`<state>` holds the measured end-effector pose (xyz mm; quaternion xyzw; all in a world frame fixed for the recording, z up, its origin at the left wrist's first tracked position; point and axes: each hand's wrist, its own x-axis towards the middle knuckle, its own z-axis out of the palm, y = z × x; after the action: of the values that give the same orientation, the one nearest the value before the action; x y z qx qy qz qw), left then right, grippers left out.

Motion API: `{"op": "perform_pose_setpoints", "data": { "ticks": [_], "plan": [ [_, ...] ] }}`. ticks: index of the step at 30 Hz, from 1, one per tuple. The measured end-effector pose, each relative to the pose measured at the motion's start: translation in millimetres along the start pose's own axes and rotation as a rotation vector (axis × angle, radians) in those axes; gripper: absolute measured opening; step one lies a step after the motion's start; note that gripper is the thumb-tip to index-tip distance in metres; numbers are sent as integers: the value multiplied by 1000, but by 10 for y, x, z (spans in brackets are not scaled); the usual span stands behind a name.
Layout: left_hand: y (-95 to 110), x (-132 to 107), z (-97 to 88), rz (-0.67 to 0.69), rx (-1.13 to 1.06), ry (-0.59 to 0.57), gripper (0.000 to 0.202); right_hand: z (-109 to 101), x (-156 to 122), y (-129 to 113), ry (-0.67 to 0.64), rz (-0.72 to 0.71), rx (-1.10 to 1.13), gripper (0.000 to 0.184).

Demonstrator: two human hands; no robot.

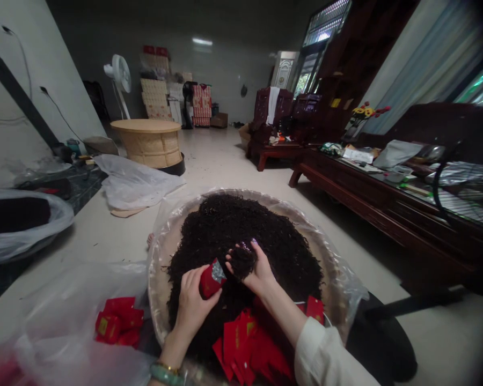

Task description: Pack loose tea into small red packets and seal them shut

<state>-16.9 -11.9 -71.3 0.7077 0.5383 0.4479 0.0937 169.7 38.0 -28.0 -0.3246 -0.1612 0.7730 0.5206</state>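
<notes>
A person's left hand (195,300) grips a small red packet (210,284), its fingers wrapped around the sides and its silvery end tilted up toward the right hand (261,272). The right hand, palm up just beside the packet, cups a clump of dark strands (241,261) in curled fingers, near the packet's silvery end but apart from it. Beneath and beyond both sets of fingers spreads a heap of the same dark strands (249,220), filling much of a round tray (155,303) lined with clear plastic. Closer to the body than the right fingers, a pile of red packets (241,343) rests at the tray's near side, partly under the forearm and its pale sleeve (322,348). A green bangle (167,373) circles the left wrist. To the left of the left fingers, more red packets (121,321) lie on a sheet of clear plastic (80,300). Well beyond the fingers, ahead and to the left, stand a round drum-shaped table (147,146) and a white fan (121,73); far to their right runs a dark wooden bench (358,201) strewn with assorted items.
</notes>
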Motion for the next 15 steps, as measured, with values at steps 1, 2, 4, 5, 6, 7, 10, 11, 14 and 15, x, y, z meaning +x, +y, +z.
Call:
{"op": "perform_pose_setpoints", "data": {
  "ticks": [1, 2, 4, 5, 6, 7, 10, 11, 14, 15],
  "plan": [
    [5, 4, 5, 1, 0, 0, 47, 8, 1, -5, 11, -3, 21, 34],
    [11, 8, 10, 1, 1, 0, 47, 16, 3, -13, 22, -9, 38, 34],
    [26, 22, 16, 4, 7, 5, 46, 41, 6, -36, 42, -29, 61, 31],
    [38, 32, 18, 5, 12, 6, 46, 61, 5, -53, 48, -42, 69, 30],
    [52, 43, 19, 5, 17, 8, 45, 87, 1, -73, 53, -56, 77, 29],
    [69, 55, 20, 3, 23, 8, 45, 121, -6, -94, 58, -71, 86, 27],
    [128, 92, 28, -9, 36, -2, 44, 271, -44, -146, 76, -117, 120, 26],
    [148, 104, 35, -16, 40, -4, 44, 332, -59, -154, 84, -132, 135, 27],
    [201, 135, 64, -42, 44, 0, 45, 507, -100, -140, 92, -197, 145, 30],
    [214, 144, 74, -49, 45, 6, 45, 553, -110, -124, 85, -233, 123, 31]
  ]
}}
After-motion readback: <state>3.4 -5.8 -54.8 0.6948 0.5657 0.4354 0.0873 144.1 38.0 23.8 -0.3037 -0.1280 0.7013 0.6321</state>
